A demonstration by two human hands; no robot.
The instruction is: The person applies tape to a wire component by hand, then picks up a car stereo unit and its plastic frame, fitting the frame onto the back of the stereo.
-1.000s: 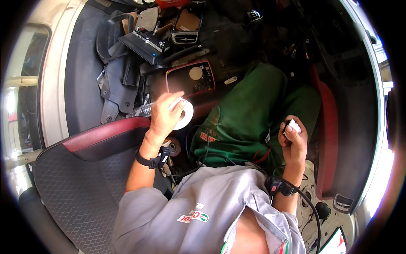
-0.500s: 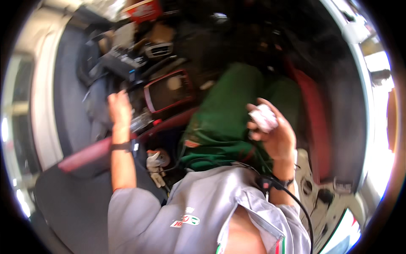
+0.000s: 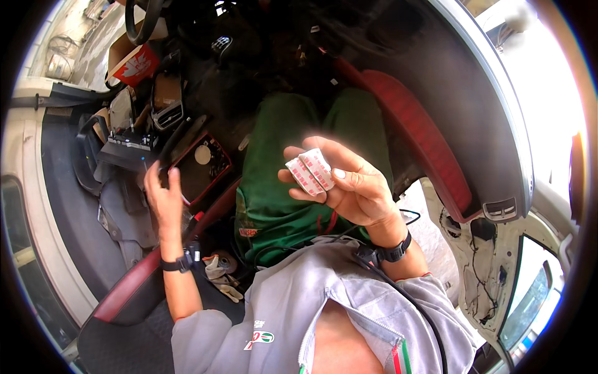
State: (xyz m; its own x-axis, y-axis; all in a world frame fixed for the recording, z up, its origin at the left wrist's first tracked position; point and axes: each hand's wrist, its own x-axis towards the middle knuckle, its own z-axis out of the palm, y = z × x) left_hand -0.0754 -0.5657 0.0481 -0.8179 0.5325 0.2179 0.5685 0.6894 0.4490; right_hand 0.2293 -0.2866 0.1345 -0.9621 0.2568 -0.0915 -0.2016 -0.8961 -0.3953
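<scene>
My right hand point(image 3: 364, 190) is over my green trousers point(image 3: 274, 131), its fingers and thumb closed on two small white pads point(image 3: 311, 171). Red print covers the pads, which look like adhesive pads with backing paper. My left hand point(image 3: 164, 202) is raised at the left with thumb and fingers apart, and nothing shows in it. Close to its fingertips are a black box-shaped device point(image 3: 128, 149) with a small blue spot and a dark panel with a red rim point(image 3: 225, 163). A light round disc point(image 3: 202, 154) lies on that panel.
Around me is a vehicle cabin with a gear knob point(image 3: 221, 43) and a steering wheel point(image 3: 144, 28). A red carton point(image 3: 134, 67) and a loose air-vent trim point(image 3: 168, 115) lie at the far left. Gloves point(image 3: 219, 271) rest beside my hip. The stripped door point(image 3: 476, 262) is on the right.
The view has swung, shifting the cabin in the picture. My right hand has brought the pads nearer the middle. My left hand's fingers now show spread; earlier they were bunched near the black device.
</scene>
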